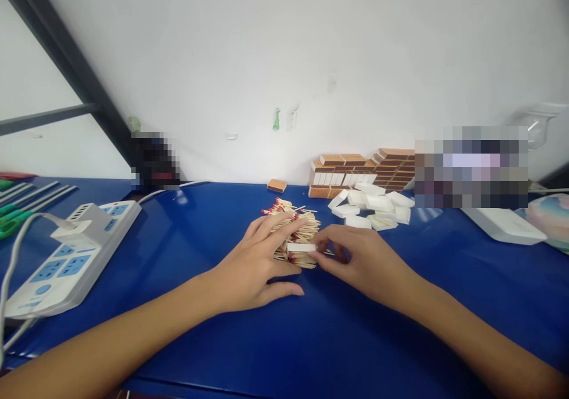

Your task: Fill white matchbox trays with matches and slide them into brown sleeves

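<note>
A heap of loose red-tipped matches [306,232] lies on the blue table in front of me. My left hand [262,257] rests over the left side of the heap, fingers stretched out and spread on the matches. Between thumb and fingertips, my right hand [355,257] pinches one end of a small white matchbox tray [301,248] at the near side of the heap. The tray's inside is not visible from here. Behind the right hand lies a loose pile of white matchbox trays [373,203].
Stacked matchboxes [393,169] stand against the wall, with a single matchbox [277,185] to their left. A white power strip [75,262] with a plugged-in cable occupies the left. Green-handled tools [15,218] lie beyond it. A white device [504,226] sits at right.
</note>
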{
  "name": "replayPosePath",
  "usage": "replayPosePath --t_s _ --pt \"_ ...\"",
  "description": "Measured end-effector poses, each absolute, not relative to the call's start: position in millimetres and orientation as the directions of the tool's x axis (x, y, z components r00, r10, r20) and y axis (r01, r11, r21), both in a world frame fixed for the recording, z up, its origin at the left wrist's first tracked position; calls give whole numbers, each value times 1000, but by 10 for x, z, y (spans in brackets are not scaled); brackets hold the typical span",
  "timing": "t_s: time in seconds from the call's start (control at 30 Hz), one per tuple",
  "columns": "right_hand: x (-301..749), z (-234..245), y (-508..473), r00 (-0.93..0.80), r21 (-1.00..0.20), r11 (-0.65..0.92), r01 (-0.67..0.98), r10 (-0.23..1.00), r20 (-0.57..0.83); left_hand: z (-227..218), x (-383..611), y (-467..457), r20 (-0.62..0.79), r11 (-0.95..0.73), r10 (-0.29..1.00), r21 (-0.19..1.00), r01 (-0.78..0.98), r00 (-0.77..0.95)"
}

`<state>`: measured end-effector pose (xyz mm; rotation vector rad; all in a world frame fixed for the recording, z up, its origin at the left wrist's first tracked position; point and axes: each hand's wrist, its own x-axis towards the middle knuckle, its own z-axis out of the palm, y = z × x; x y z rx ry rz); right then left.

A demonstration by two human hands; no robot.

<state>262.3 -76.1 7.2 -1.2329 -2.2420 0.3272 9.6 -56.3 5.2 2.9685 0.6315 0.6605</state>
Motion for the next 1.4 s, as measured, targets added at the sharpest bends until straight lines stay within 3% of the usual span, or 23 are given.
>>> replayPosePath --t_s 0.33,0.57,0.7,0.9,1.07,1.27,1.4 --pt "2652 35 -769 -570 -144 717 682 644 511 54 105 -552 416 -919 391 122 375 821" --pt "2724 78 -740 -536 -95 721 686 590 605 35 84 -534 407 -926 373 115 359 834" --pt "2810 204 -692 -395 -174 639 750 642 657 10 78 -530 410 -923 382 131 362 828" --pt "3113 340 -478 18 -426 394 814 716 698 0 73 -533 387 -918 395 137 372 833" --pt "3551 377 -254 345 -576 57 816 751 562 7 71 -529 382 -925 378 128 357 843" --pt "3933 412 -154 491 -631 -116 767 740 460 -7 64 -528 407 -929 370 128 349 835" --pt "4065 464 -152 454 -579 -172 797 802 388 -2 55 -531 394 -928 372 133 349 840"
